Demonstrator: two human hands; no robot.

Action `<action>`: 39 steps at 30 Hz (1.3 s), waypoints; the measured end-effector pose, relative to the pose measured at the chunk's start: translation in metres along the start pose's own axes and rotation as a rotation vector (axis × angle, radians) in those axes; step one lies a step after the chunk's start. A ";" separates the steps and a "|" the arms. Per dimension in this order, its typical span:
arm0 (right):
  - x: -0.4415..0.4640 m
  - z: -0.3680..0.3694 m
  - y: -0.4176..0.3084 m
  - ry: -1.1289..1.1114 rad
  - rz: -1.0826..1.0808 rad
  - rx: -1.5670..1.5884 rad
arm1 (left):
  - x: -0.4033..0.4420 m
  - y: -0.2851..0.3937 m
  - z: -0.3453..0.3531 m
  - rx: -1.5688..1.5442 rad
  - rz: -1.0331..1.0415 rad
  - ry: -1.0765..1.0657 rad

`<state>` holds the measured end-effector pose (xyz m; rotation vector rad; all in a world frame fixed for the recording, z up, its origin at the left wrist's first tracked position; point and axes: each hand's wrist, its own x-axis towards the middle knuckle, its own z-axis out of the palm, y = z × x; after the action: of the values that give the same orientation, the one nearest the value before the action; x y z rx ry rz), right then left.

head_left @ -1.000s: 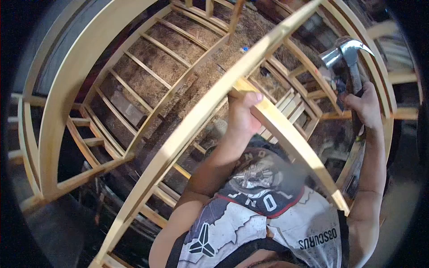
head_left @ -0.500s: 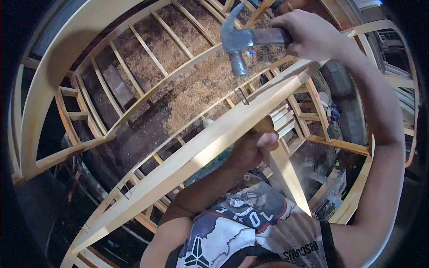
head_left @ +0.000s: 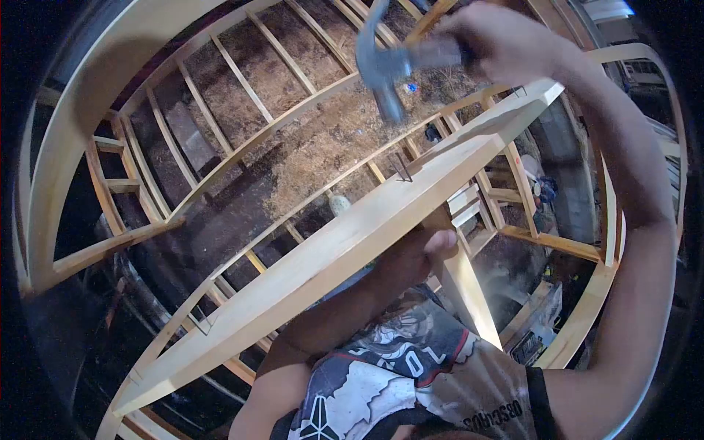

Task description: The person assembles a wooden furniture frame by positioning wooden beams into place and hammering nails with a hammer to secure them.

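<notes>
- a hammer [head_left: 396,64] hangs in the air over a pale wooden beam [head_left: 330,253], its handle closed in the right hand [head_left: 506,48] of a person at work.
- the hammer's head points down and its claw up; in the head view the steel sits above a pair of nails [head_left: 402,169], clear of the wood, though how far above i cannot tell.
- the nails stand up from the beam's upper face, tilted, and a second pair of pins [head_left: 207,324] juts out near its lower left end.
- below the beam, the left hand [head_left: 414,257] is clamped on a strut [head_left: 473,290], thumb across its top; the rest of the fingers are hard to make out in shadow.
- the two hands are well apart, one above the beam, one beneath it.
- the beam runs aslant, from lower left to upper right, in front of the person's printed shirt [head_left: 411,381]; the strut slopes down from under it toward the lower right.
- beyond, a slatted frame [head_left: 249,143] curves over a littered floor [head_left: 330,158], where a small blue scrap [head_left: 411,88] lies near the hammer's head in view.
- a broad curved board [head_left: 84,139] arcs along the left.
</notes>
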<state>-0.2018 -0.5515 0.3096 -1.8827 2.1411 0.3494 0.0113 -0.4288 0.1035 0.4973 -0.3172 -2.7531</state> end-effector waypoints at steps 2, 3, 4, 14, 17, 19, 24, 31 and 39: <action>0.003 -0.011 -0.004 0.068 0.196 0.190 | 0.000 -0.003 -0.002 -0.049 -0.027 0.002; 0.007 -0.020 -0.011 0.066 0.238 0.187 | 0.000 -0.003 -0.003 -0.090 -0.047 0.002; 0.010 -0.027 -0.017 0.067 0.279 0.185 | 0.000 -0.004 -0.005 -0.089 -0.051 0.002; 0.009 -0.028 -0.018 0.016 0.112 0.174 | -0.002 -0.004 -0.009 0.026 0.044 -0.084; 0.007 -0.013 -0.014 -0.158 -0.023 -0.130 | -0.001 0.002 -0.007 0.025 0.005 -0.111; 0.009 -0.006 -0.007 -0.345 -0.181 -0.390 | -0.005 0.003 -0.009 0.047 -0.024 -0.125; 0.008 -0.030 -0.016 -0.166 0.100 0.101 | -0.009 0.012 0.005 0.020 -0.038 0.001; 0.016 -0.023 -0.007 -0.206 -0.253 -0.048 | -0.002 0.009 -0.006 0.017 -0.051 -0.071; -0.014 -0.028 -0.007 -0.113 -0.184 -0.132 | 0.001 0.022 0.006 0.108 0.044 0.020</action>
<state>-0.1939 -0.5491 0.3403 -2.0601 1.8969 0.5550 0.0135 -0.4483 0.1146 0.5378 -0.4679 -2.6972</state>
